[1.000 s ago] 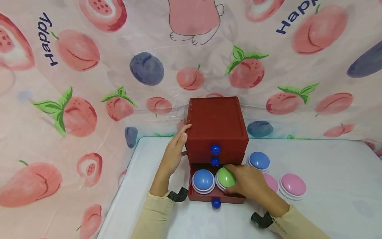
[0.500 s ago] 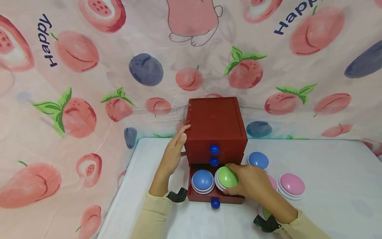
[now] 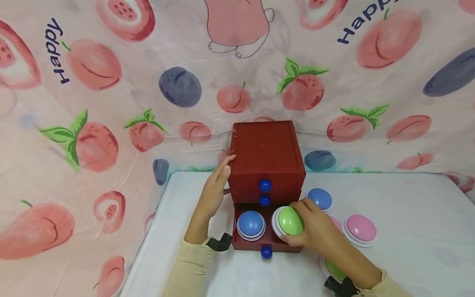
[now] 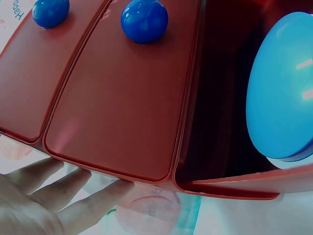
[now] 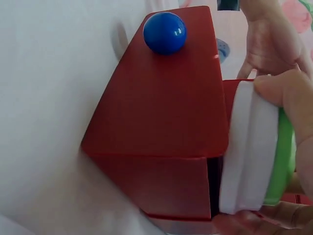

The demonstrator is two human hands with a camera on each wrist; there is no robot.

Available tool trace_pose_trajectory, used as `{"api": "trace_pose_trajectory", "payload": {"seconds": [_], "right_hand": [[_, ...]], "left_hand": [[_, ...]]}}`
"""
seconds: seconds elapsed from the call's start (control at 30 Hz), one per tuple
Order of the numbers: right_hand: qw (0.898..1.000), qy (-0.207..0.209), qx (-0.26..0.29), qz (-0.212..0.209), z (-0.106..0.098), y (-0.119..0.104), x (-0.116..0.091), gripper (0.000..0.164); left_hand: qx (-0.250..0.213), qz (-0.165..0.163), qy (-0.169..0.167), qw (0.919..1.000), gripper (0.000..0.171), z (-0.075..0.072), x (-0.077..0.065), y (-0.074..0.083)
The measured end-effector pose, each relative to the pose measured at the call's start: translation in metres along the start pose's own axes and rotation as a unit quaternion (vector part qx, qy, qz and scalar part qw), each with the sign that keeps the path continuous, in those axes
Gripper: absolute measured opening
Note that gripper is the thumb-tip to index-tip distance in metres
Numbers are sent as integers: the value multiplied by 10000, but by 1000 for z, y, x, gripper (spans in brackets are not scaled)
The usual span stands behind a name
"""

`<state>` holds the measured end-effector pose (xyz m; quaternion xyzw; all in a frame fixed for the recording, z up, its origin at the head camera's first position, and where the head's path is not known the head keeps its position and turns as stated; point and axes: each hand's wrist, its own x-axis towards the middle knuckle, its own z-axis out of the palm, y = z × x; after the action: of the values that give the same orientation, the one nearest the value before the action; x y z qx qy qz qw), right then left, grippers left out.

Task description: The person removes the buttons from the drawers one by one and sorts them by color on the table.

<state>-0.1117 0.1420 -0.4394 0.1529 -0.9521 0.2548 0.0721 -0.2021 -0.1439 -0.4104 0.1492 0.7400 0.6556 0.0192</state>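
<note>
A dark red drawer cabinet (image 3: 265, 148) with blue knobs stands at the back of the table, its bottom drawer (image 3: 246, 246) pulled out. My left hand (image 3: 212, 192) rests against the cabinet's left side, its fingers straight in the left wrist view. With thumb and fingers, my right hand (image 3: 317, 227) grips a green dome button (image 3: 290, 220) by its white base (image 5: 249, 147). That button is tilted over the right part of the drawer, at the drawer's edge in the right wrist view. A blue dome button (image 3: 250, 222) sits in the drawer's left part.
On the white table (image 3: 415, 255), to the right of the cabinet, lie another blue button (image 3: 320, 199), a pink button (image 3: 361, 227), a second pink one partly behind my right hand, and a green button (image 3: 334, 270) under my right wrist. A fruit-printed cloth (image 3: 200, 165) hangs behind.
My right hand has shifted right and tilted the green button, which stands farther from the blue one in the drawer. My left hand stays against the cabinet.
</note>
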Motion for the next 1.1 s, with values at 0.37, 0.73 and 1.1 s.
{"api": "trace_pose_trajectory", "payload": {"seconds": [0.37,0.73,1.1], "right_hand": [[9990,180,409,-24,-17,20,-16,74],[9995,110,115,286,-51,62,-46,79],[9986,503,89,135,-68,114,-88,81]], "left_hand": [[-32,-23,34,10000,44,0,0,0],[-5,-68,43,10000,43,0,0,0],[-19,-49,27,10000,44,0,0,2]]}}
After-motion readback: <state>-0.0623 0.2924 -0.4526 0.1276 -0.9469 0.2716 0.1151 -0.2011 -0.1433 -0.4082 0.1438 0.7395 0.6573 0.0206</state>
